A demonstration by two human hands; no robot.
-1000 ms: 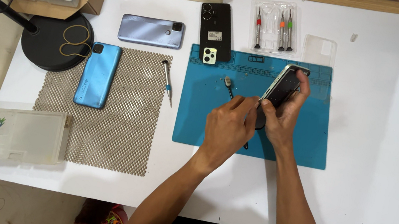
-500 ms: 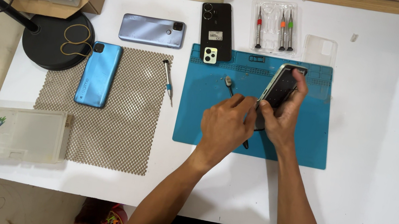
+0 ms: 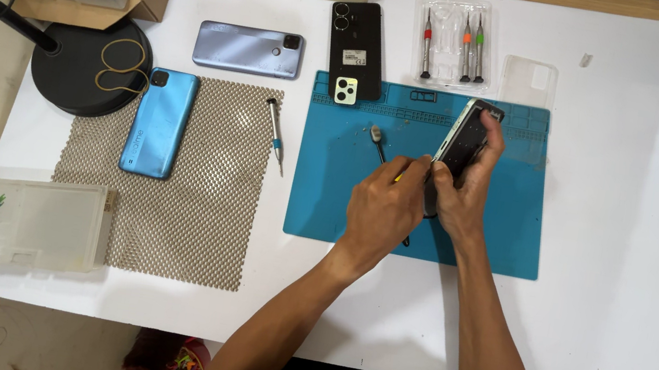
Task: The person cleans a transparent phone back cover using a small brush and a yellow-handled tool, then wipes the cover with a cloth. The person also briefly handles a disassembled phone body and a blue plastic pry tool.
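Your right hand point(image 3: 462, 200) holds the dark phone point(image 3: 466, 141) tilted up over the blue mat point(image 3: 500, 231), so your left hand point(image 3: 383, 212) can get at its edge. Right fingers are wrapped tight around the phone. Left fingers are pinched together on a thin tool, too small to name.

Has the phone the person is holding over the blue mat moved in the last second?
No, barely at all. The phone in the right hand sits at the same spot over the blue mat, its top end just below the mat's far edge as before.
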